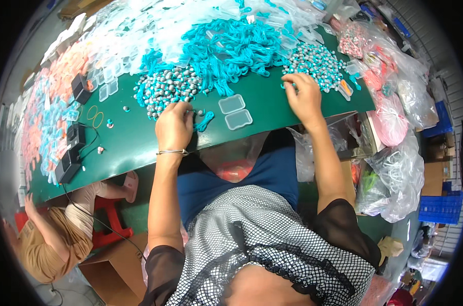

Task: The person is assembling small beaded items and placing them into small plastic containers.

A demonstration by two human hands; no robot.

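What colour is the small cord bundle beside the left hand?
The cord bundle is turquoise; the head view shows it best.

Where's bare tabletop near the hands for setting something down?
Bare green tabletop lies between the open clear case and right hand, and between left hand and a few stray pieces. Farther back is crowded: teal cords, two bead piles.

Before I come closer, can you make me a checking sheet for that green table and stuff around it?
Surface: shiny green table.
Things: left bead pile, right bead pile, blue cords, open clear case.
Clutter: peach pieces, black boxes at left.
Hands: left hand curled at the left bead pile; right hand at the right bead pile; grip unclear.
Cables: black cable below the table's left side.
Surroundings: another person at left; blue crates at right.
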